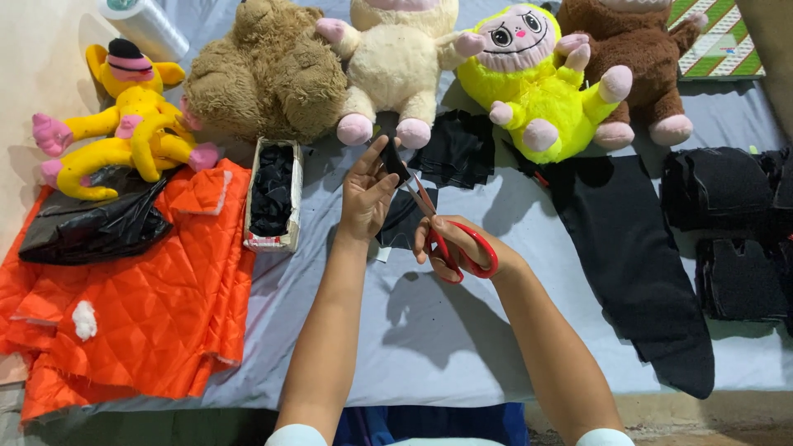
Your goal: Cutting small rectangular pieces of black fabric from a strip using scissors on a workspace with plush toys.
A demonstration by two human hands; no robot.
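Observation:
My right hand (459,244) grips red-handled scissors (446,234), their blades pointing up and left. My left hand (366,196) pinches a small piece of black fabric (395,162) held up at the blade tips. Both hands hover over the grey sheet (429,330) covering the table, just in front of a row of plush toys. Under the hands lies another black fabric scrap (398,221).
Plush toys line the back: a yellow one (124,124), a brown bear (264,74), a cream one (396,66), a bright yellow one (537,83), a dark brown one (636,58). Orange quilted fabric (140,314) lies left, beside a small box of black pieces (273,194). Black fabric (636,264) and stacks (727,215) lie right.

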